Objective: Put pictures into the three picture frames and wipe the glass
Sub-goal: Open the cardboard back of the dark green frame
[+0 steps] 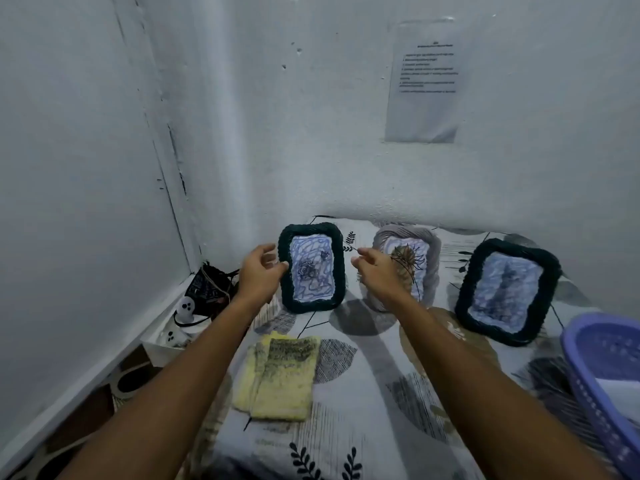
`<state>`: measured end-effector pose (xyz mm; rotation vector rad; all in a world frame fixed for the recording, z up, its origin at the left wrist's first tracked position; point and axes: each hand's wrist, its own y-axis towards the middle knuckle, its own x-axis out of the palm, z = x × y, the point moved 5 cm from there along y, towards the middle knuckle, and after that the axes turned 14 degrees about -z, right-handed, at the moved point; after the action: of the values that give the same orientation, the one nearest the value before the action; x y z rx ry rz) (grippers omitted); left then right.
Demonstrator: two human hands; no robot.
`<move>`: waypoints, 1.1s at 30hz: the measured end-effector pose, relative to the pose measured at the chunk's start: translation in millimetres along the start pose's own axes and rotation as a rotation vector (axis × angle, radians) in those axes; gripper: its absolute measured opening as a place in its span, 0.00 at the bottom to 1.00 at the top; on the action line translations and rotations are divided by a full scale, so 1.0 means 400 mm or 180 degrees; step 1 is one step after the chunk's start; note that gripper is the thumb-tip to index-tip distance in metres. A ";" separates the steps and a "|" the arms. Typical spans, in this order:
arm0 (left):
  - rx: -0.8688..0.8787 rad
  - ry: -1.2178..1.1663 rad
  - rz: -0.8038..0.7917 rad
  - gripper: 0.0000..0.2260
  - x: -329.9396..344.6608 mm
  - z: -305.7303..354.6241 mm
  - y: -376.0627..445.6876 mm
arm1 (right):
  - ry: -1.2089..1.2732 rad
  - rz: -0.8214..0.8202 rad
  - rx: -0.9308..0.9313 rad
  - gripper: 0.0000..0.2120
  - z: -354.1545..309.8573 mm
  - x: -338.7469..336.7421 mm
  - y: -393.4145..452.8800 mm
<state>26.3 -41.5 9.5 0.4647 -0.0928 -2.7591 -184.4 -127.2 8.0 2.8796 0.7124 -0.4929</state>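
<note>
1. Frames first: three picture frames stand upright in a row across the middle of the picture, on a desk under a leaf-print cloth [367, 344].
2. Left dark frame [311, 267] holds a blue scribbled picture with a dark rose; grey frame [408, 265] is at centre, partly hidden by the right wrist; right dark frame [506, 291] stands toward the right edge, also with a blue picture.
3. Left hand [258, 271] reaches up to the left dark frame's left edge, fingers loosely curled and fingertips at or just touching the rim; I cannot tell which.
4. Right hand [375, 268] hovers between the left dark frame and the grey frame, fingers relaxed, holding nothing.
5. Yellow folded cloth [277, 375] lies below the left dark frame, between the forearms.
6. Purple basket [606, 368] sits at the lower right edge.
7. Printed sheet [424, 81] is stuck on the wall, upper right.
</note>
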 end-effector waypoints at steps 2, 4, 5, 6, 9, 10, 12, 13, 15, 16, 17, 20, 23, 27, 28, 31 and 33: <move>-0.0170 -0.0138 -0.0083 0.23 0.010 -0.019 0.019 | -0.0093 -0.0089 0.0181 0.22 0.014 0.012 0.031; -0.0275 -0.0238 -0.0112 0.23 0.024 -0.037 0.035 | -0.0170 -0.0151 0.0319 0.22 0.035 0.030 0.061; -0.0309 -0.0291 -0.0099 0.23 0.029 -0.044 0.045 | -0.0170 -0.0163 0.0372 0.22 0.047 0.039 0.079; -0.0358 -0.0303 -0.0069 0.23 0.034 -0.050 0.051 | -0.0161 -0.0147 0.0454 0.22 0.055 0.049 0.085; -0.0483 -0.0245 -0.0028 0.23 0.039 -0.068 0.072 | -0.0001 -0.0168 0.0671 0.21 0.086 0.064 0.112; -0.0530 -0.0209 -0.0035 0.23 0.039 -0.073 0.074 | 0.0081 -0.0171 0.0734 0.18 0.092 0.068 0.114; -0.0563 -0.0244 -0.0002 0.21 0.038 -0.074 0.075 | 0.0268 -0.0140 0.0753 0.14 0.093 0.073 0.111; -0.0561 -0.0276 0.0025 0.21 0.035 -0.074 0.074 | 0.0322 -0.0085 0.0732 0.12 0.090 0.073 0.104; -0.0557 -0.0333 0.0049 0.20 0.030 -0.061 0.063 | 0.0308 -0.0033 0.0638 0.10 0.073 0.064 0.077; -0.0554 -0.0370 0.0023 0.20 0.028 -0.053 0.057 | 0.0292 0.0002 0.0581 0.10 0.063 0.057 0.064; -0.0520 -0.0441 -0.0028 0.19 0.027 -0.041 0.049 | 0.0323 0.0057 0.0512 0.10 0.056 0.046 0.050; -0.0372 -0.0597 -0.0168 0.17 0.025 -0.002 0.016 | 0.0493 0.0200 0.0291 0.09 0.027 0.011 -0.014; -0.0208 -0.0612 -0.0359 0.16 0.031 0.042 -0.024 | 0.0665 0.0288 0.0058 0.09 0.003 -0.028 -0.081; -0.0032 -0.0606 -0.0624 0.14 0.062 0.091 -0.098 | 0.0879 0.0351 0.0018 0.08 -0.007 -0.074 -0.185; -0.0006 -0.0571 -0.0651 0.14 0.071 0.100 -0.118 | 0.0938 0.0372 0.0031 0.08 -0.010 -0.083 -0.215; 0.0036 -0.0520 -0.0715 0.16 0.098 0.114 -0.171 | 0.1084 0.0443 -0.0002 0.08 -0.018 -0.100 -0.301; 0.0080 -0.0506 -0.0736 0.15 0.114 0.119 -0.206 | 0.1134 0.0478 -0.0007 0.08 -0.021 -0.109 -0.358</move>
<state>-56.4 20.7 30.8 0.2763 -0.1190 -3.0225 -286.3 -18.4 23.7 3.0206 0.5302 0.0429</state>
